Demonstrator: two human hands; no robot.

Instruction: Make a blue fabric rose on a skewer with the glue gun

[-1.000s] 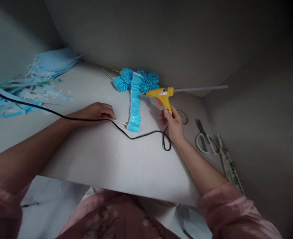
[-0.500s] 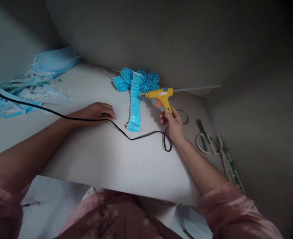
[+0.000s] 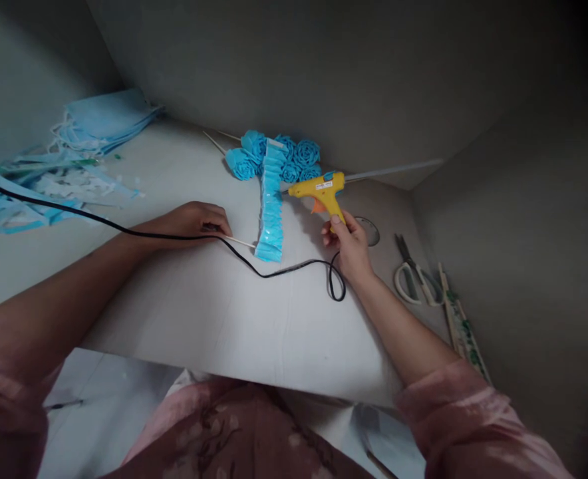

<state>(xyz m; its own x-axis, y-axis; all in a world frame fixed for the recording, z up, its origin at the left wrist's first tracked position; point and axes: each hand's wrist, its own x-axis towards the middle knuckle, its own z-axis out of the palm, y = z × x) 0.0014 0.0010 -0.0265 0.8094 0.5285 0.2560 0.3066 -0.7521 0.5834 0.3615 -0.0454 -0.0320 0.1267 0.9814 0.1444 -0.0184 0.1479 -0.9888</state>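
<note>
My left hand (image 3: 201, 219) is closed on a thin wooden stick (image 3: 241, 242), whose far end meets the lower end of a blue pleated strip (image 3: 271, 206). My right hand (image 3: 348, 246) grips the handle of a yellow hot glue gun (image 3: 318, 187); its nozzle points left, at or very near the strip's right edge. A clear glue stick (image 3: 394, 171) juts out of the gun's back. Behind the strip's upper end lie several blue rosettes like roses (image 3: 306, 154), two with sticks pointing left. The gun's black cord (image 3: 269, 274) loops below and crosses over my left wrist.
A stack of blue face masks (image 3: 109, 120) sits at the back left, with a heap of cut scraps (image 3: 59, 189) before it. On the right are a roll of tape (image 3: 372, 231), scissors (image 3: 416, 276) and wrapped sticks (image 3: 466, 326). Walls border the table (image 3: 254, 332) behind and right.
The whole view has shifted slightly. Both hands keep their holds, and the glue gun's nozzle stays by the strip's right edge, with the gun tilted very slightly.
</note>
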